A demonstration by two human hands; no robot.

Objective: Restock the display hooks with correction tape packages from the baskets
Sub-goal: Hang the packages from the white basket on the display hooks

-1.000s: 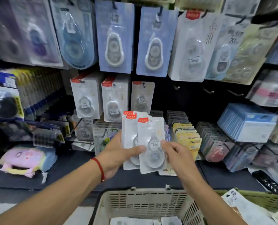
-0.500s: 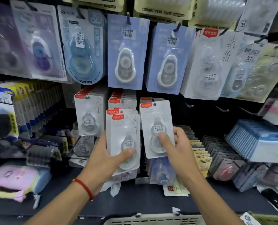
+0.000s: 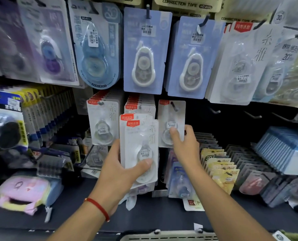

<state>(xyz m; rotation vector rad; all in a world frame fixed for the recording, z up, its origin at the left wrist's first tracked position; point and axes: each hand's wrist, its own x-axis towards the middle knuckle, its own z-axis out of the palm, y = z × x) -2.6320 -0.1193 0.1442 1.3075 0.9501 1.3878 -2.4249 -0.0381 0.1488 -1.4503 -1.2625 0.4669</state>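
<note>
My left hand (image 3: 122, 168) grips a small stack of white correction tape packages (image 3: 141, 136) with red top labels, thumb across the front one. My right hand (image 3: 183, 145) pinches a single matching package (image 3: 171, 115) by its lower part, and that package sits on a dark display hook (image 3: 174, 106) in the lower row. Left of it, two hooks carry stacks of the same white packages (image 3: 103, 122). Bare hooks (image 3: 216, 111) stick out to the right. Only the pale rim of a basket (image 3: 171, 237) shows at the bottom edge.
Larger blue and white correction tape cards (image 3: 144, 51) hang in the row above. On the dark shelf stand yellow packs (image 3: 221, 169), a blue boxed stack (image 3: 284, 150) at the right, and a pink pouch (image 3: 23, 193) at the left.
Both hands rose from above the basket to the lower hook row. My right hand took one package off the stack and carried it up and right onto the hook.
</note>
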